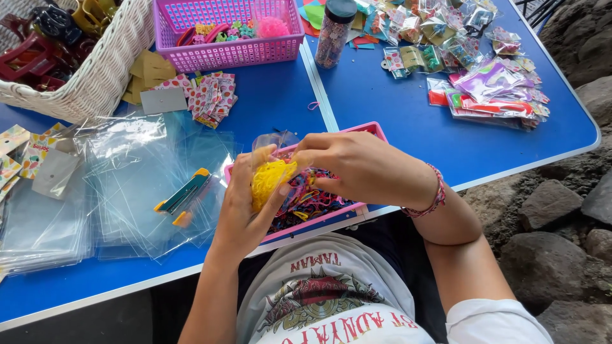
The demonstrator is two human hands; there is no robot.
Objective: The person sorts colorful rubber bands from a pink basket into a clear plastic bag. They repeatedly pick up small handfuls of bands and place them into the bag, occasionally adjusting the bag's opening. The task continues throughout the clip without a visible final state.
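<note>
Yellow bands (pixel 271 178) are sitting bunched in my left hand (pixel 245 207); my right hand (pixel 357 167) is pinching them from beside.

My blue table (pixel 280 102) carries a white basket (pixel 105 70), two pink trays (pixel 242 54) (pixel 366 130), a jar (pixel 335 32), a teal-and-yellow stapler (pixel 183 194) lying on spread clear bags (pixel 137 175), patterned cards (pixel 210 95), and filled packets (pixel 491 89) at my right.

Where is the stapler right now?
In the head view the stapler lies on the spread of clear plastic bags, on the blue table, just left of the left hand.
</note>
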